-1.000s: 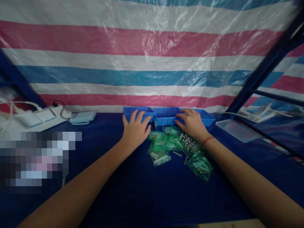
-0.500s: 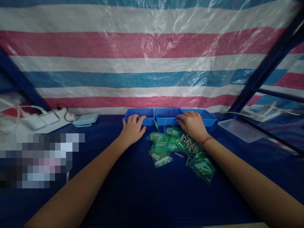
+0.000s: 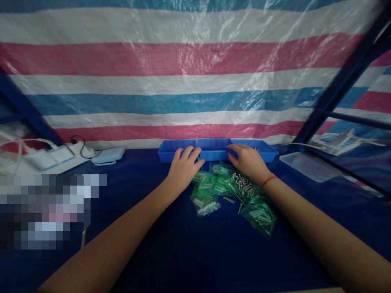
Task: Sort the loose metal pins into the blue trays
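Note:
Three blue plastic bins [image 3: 214, 155] stand side by side along the back of the dark blue tabletop. My left hand [image 3: 185, 167], palm down with fingers spread, reaches over the front edge where the left and middle bins meet. My right hand [image 3: 249, 161], a red cord at its wrist, lies over the junction of the middle and right bins. A gap shows between its thumb and forefinger, and no held object is visible. In front of the bins lie green-tinted plastic bags [image 3: 206, 205] of hardware and a pile of loose metal screws [image 3: 242, 185].
A white power strip [image 3: 64, 156] with plugs and a light blue case [image 3: 108, 156] sit at the left. On the right are a clear plastic lid [image 3: 308, 166] and a white device [image 3: 339, 142]. Striped sheeting [image 3: 183, 61] hangs behind the table.
My left hand has moved right, from the left bin's front to the junction with the middle bin, covering the small green bag there. My right hand has barely moved.

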Demonstrator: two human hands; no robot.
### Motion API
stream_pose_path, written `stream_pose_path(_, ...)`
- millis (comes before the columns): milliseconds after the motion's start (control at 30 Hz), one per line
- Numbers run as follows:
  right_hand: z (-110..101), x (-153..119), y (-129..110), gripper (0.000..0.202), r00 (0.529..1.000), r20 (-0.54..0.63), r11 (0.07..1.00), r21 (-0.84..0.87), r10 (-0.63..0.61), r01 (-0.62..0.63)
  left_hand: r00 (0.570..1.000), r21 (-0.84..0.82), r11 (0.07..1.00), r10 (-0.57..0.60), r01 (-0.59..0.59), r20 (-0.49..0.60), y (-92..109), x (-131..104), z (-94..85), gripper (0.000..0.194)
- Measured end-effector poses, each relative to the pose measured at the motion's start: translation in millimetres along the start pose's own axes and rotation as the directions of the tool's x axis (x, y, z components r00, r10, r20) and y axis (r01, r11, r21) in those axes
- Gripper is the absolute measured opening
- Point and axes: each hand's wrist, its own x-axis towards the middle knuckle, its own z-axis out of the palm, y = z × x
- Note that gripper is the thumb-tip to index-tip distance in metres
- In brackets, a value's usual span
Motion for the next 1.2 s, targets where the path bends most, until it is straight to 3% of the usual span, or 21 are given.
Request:
stream_pose_path(200,0.7,-1.5,17.0,0.031,0.994,-0.055,0.995,0.054,0.09,-0.087,0.999,-0.049,0.998,0.038,-0.037,0.028,-0.4,-0.4,4.4,0.018)
stream_pose_path(367,1.8,-4.3,23.4,0.026,0.996,-0.034,0.995,0.065,0.084,-0.081,0.998,-0.147,0.988,0.058,-0.056,0.011,1.2,0.6,-5.9,0.029)
stream_pose_path(433,1.6,-4.7,22.2,0.023,0.998,-0.016,0.996,0.063,0.064,-0.063,1.0,-0.203,0.979,0.016,-0.019,-0.02,-0.5,0.1,-6.4,0.031)
stream_pose_path(533,0.7,-4.4,19.1,0.02,0.999,0.008,0.998,0.053,0.035,-0.035,0.987,-0.174,0.974,-0.154,0.144,-0.043,-10.3,-1.9,0.1,0.031)
stream_pose_path(633,0.0,-3.9,17.0,0.019,1.0,0.017,0.999,0.041,0.019,-0.02,0.955,-0.092,0.95,-0.297,0.298,0.024,-24.7,-5.0,11.6,0.033)
stream_pose_path(767,0.4,-4.1,17.1,0.02,1.0,0.019,0.999,0.032,0.01,-0.011,0.942,-0.07,0.941,-0.327,0.332,0.074,-35.6,-7.1,22.6,0.031)
stream_pose_path(1200,2.3,-5.1,17.8,0.022,1.0,0.004,0.999,0.053,0.012,-0.012,0.935,-0.111,0.931,-0.335,0.347,0.118,-33.8,5.5,28.5,0.029)
